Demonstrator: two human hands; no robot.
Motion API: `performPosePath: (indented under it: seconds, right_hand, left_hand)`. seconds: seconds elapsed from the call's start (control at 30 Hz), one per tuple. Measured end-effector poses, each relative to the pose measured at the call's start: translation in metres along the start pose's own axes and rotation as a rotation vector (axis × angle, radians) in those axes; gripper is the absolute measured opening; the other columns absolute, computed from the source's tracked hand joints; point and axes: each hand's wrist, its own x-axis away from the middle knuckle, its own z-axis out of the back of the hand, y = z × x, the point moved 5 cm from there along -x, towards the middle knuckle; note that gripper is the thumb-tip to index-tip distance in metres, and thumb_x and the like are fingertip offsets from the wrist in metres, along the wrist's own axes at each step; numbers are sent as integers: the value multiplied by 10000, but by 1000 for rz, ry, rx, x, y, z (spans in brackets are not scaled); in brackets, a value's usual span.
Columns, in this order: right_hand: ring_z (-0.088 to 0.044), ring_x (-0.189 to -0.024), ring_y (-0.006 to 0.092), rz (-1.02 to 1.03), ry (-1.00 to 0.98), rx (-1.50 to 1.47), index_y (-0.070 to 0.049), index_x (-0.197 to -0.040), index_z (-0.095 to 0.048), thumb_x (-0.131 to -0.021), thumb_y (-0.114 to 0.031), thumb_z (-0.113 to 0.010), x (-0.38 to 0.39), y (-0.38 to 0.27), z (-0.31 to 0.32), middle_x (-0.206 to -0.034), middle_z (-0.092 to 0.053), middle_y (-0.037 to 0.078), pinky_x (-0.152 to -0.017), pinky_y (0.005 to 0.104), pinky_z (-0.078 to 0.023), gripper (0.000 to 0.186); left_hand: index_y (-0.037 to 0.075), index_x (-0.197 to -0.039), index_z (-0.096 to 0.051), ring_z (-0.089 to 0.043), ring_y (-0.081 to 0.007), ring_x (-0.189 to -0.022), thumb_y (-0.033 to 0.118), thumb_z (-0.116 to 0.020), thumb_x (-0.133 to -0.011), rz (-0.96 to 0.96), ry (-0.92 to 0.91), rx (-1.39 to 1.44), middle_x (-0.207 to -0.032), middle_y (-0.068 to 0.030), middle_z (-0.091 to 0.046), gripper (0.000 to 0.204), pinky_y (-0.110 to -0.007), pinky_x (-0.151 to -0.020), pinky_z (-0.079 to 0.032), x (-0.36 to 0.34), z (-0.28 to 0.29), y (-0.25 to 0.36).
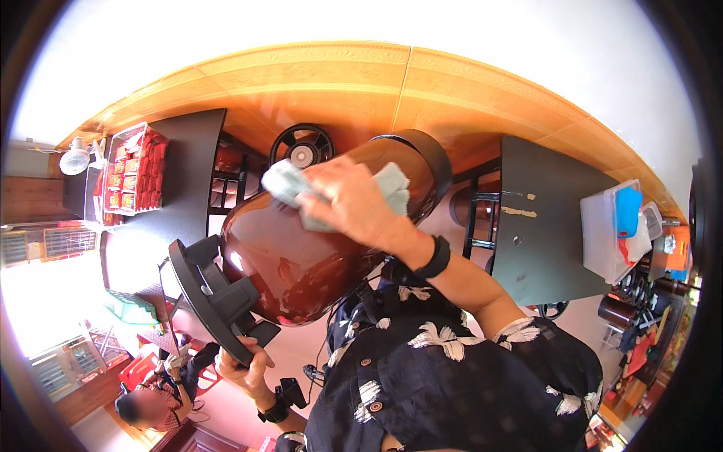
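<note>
The left grip (250,371) is curled closed around the edge of a round black base (194,290) in the head view, apparently so that the glossy brown drum (290,252) is steadied on its slant. The drum is seen between a dark left surface (184,166) and a dark right surface (546,226). By the right grip (350,203), partly closed, a pale cloth (393,190) is held bunched against the drum's side, presumably for even pressure along the curve.

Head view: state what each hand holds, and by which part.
Right hand: a pale cloth, by its middle. Left hand: the black round base, by its rim.
</note>
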Motion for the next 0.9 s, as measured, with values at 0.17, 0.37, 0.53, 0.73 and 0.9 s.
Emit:
performPosePath:
  seconds: [0.17, 0.37, 0.53, 0.73, 0.9]
  right_hand:
    - [-578, -969, 369, -221, 167, 338, -19, -960, -665, -822, -332, -597, 23, 126, 32, -998, -661, 166, -838, 438, -465, 348]
    - [-606, -936, 395, -573, 326, 449, -55, -1009, -652, -872, -450, -523, 67, 263, 68, -1013, -662, 180, -782, 495, -477, 437]
    - [-590, -908, 479, -804, 280, 259, -40, -1050, -556, -887, -517, -494, 96, 285, 84, -944, -634, 285, -779, 514, -447, 508]
    - [-605, -862, 464, -729, 477, 210, -57, -996, -580, -887, -499, -515, 114, 274, 90, -886, -637, 280, -732, 515, -458, 460]
    - [-617, -850, 439, -779, 587, 191, -73, -1012, -605, -883, -470, -546, 135, 268, 87, -871, -649, 253, -722, 487, -468, 422]
  left_hand:
    - [-22, -855, -583, -510, -106, -393, 479, -770, -748, 2, -1, 72, -492, -27, -529, 546, -195, -418, -337, 5, -2, 1]
    - [-12, -770, -597, -520, -112, -437, 599, -492, -908, -24, 172, -229, -534, -25, -518, 635, -212, -428, -347, -7, -4, 18]
    - [-35, -773, -608, -555, -121, -642, 537, -362, -979, -23, 318, -516, -846, -73, -561, 656, -236, -529, -380, -17, -8, 38]
    - [-54, -1113, -572, -563, -204, -940, 403, -313, -1018, -98, 397, -748, -1191, -121, -518, 534, -324, -782, -442, -29, -13, 38]
    - [-50, -1182, -573, -488, -244, -1185, 341, -312, -1023, 1, 412, -413, -1285, -145, -508, 496, -366, -986, -395, -32, -6, 29]
